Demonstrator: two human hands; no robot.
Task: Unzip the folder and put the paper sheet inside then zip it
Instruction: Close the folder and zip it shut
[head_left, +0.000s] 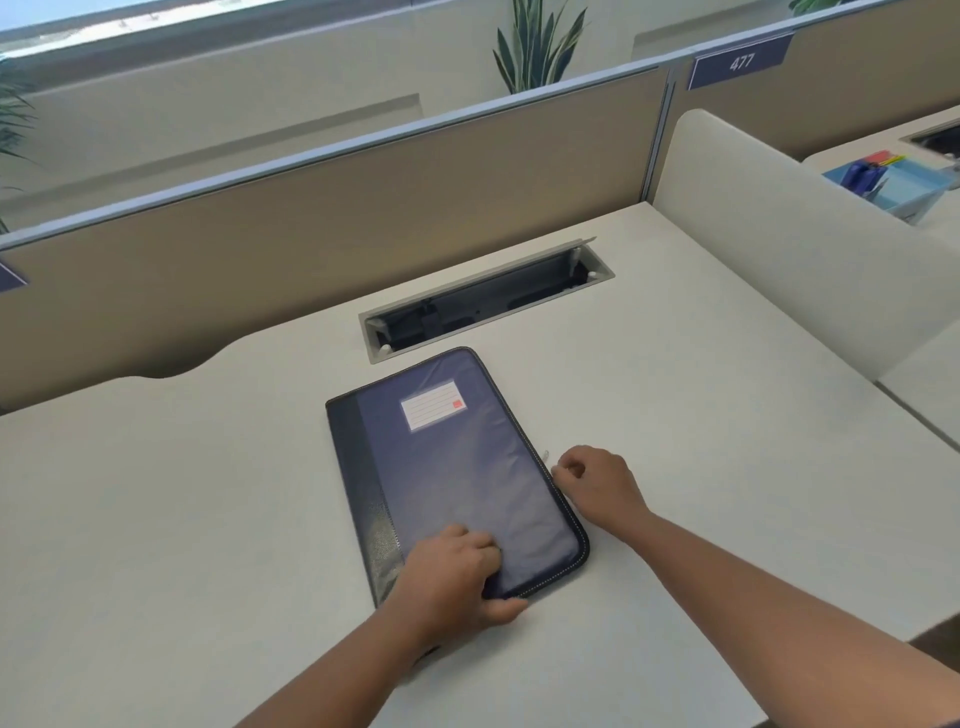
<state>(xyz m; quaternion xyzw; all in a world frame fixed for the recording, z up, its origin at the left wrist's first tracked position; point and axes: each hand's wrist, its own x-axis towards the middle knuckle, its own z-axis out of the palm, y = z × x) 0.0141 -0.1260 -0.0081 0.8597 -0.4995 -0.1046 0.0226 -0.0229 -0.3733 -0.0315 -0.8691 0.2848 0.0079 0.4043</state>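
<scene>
**Hands on the closed zip folder**

Head view: a flat dark-blue fabric zip folder (457, 478) with a white label lies on the white tabletop (156, 493), just before an open cable tray. The left hand (452, 577) presses its near corner, fingers curled over the edge. The right hand (597, 483) touches the right edge, fingers pinched at the zipper; the pull itself is too small to tell.

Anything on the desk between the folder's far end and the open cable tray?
Nothing: the head view shows only a narrow strip of bare desk between the folder and the cable tray.
</scene>
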